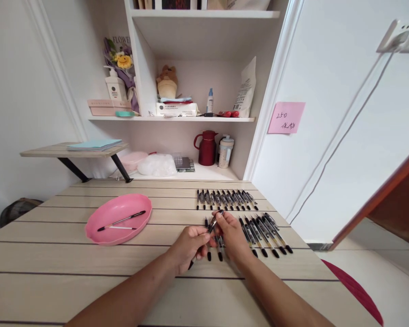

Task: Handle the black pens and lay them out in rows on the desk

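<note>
Between my two hands is a black pen [212, 224], held at a slant above the table. My left hand [189, 245] is closed round its lower part, and a black end pokes out below the fingers. Around the upper end, my right hand [232, 234] is closed with fingertips and thumb. Under and beside the hands lies a near row of black pens [261, 234], partly hidden by my right hand. Farther back, a second row of black pens [226, 200] lies side by side. To the left, a pink bowl [141, 227] contains a dark pen [122, 220] and a thin white stick [121, 228].
The slatted wooden table [88, 290] meets a white shelf unit [204, 119] at the back. A small raised stand [44, 151] bears blue paper [95, 144] at the left. On the low shelf are a red jug [207, 150], a cup [226, 152] and a plastic bag [157, 165].
</note>
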Motion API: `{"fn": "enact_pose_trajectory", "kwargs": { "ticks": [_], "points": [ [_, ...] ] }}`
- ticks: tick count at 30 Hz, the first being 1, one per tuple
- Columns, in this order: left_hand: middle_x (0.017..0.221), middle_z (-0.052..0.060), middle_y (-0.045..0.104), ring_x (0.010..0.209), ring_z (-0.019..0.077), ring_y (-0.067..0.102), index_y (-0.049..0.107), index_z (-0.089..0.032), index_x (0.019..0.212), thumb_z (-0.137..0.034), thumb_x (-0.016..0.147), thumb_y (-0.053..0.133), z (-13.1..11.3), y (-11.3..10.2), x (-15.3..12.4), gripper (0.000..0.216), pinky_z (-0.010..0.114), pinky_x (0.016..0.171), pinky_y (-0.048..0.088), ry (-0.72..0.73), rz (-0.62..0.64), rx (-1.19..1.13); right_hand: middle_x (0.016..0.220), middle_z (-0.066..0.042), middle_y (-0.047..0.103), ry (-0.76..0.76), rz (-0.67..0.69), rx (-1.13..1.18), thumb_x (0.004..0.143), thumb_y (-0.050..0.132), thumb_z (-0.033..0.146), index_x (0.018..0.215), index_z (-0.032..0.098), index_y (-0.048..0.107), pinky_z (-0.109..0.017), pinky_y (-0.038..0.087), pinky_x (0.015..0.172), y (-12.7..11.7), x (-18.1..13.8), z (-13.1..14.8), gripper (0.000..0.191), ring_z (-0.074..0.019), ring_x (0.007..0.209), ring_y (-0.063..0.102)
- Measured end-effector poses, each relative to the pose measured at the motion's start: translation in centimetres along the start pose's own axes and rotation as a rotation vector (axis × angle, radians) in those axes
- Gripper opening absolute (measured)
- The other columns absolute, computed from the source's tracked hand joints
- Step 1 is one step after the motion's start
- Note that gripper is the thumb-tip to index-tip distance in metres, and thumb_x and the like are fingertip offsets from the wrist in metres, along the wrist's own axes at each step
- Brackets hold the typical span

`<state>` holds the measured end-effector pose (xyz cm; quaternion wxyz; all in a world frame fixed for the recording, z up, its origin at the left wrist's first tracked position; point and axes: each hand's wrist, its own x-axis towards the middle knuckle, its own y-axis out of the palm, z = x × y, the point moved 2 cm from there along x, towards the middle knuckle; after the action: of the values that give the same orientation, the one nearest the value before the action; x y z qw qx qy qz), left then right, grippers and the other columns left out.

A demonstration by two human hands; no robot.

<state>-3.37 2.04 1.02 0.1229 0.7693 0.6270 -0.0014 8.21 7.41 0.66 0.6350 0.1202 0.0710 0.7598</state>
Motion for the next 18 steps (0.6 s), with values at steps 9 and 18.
{"fn": "enact_pose_trajectory", "kwargs": {
  "ticks": [9, 18],
  "points": [
    [0.064, 0.001, 0.058, 0.037, 0.0012, 0.035, 0.058, -0.013, 0.096, -0.027, 0.071, 0.057, 0.8, -1.9, -0.2, 0.029, 0.015, 0.035, 0.016, -0.095, -0.032, -0.196, 0.067, 0.002, 0.058, -0.032, -0.125, 0.018, 0.064, 0.060, 0.047, 0.093, 0.020, 0.056, -0.023, 0.043, 0.049, -3.1, 2.4, 0.4, 0.040, -0.0116, 0.053, 0.056],
    [0.065, 0.000, 0.055, 0.038, 0.0007, 0.034, 0.058, -0.014, 0.095, -0.027, 0.069, 0.060, 0.4, -4.7, 0.6, 0.029, 0.016, 0.035, 0.014, -0.018, -0.101, -0.317, 0.062, 0.000, 0.059, 0.115, 0.096, -0.437, 0.073, 0.052, 0.030, 0.080, 0.018, 0.052, -0.020, 0.042, 0.045, 0.3, 5.4, 0.8, 0.014, -0.0113, 0.052, 0.059]
  ]
}}
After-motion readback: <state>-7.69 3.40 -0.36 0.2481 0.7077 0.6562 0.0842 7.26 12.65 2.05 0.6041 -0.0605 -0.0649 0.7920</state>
